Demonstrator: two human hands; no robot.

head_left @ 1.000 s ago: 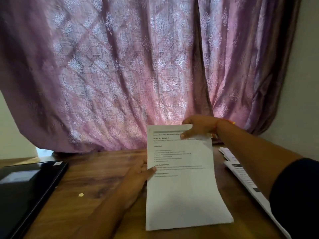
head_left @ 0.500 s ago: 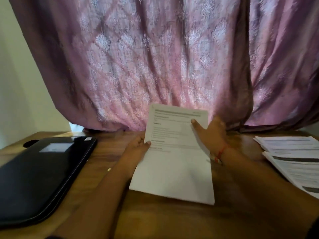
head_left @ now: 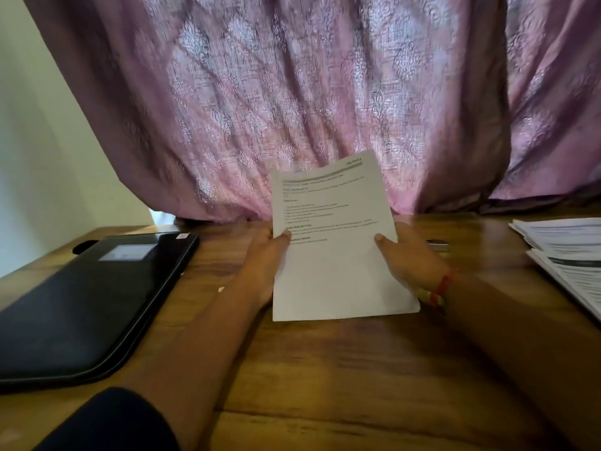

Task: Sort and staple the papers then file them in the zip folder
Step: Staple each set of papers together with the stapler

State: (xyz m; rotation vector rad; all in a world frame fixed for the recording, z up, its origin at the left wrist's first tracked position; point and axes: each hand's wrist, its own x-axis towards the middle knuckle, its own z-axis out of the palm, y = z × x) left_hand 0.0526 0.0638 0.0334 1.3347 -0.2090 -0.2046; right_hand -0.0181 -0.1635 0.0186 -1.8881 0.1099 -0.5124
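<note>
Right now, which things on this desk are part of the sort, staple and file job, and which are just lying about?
Job:
- held papers, gripped by left hand and right hand
- paper stacks at right
- black zip folder at left, closed

Lying about:
- pink curtain
- small scrap on the wooden table
- dark object behind the right hand, unclear

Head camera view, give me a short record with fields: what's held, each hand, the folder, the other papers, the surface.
held item: printed papers, tilted up off the table
left hand: left hand grips the papers' left edge, thumb on front
right hand: right hand grips the right edge, thumb on front
folder: black zip folder flat at left, closed
other papers: paper stacks at right edge
surface: wooden table
backdrop: pink curtain
</note>
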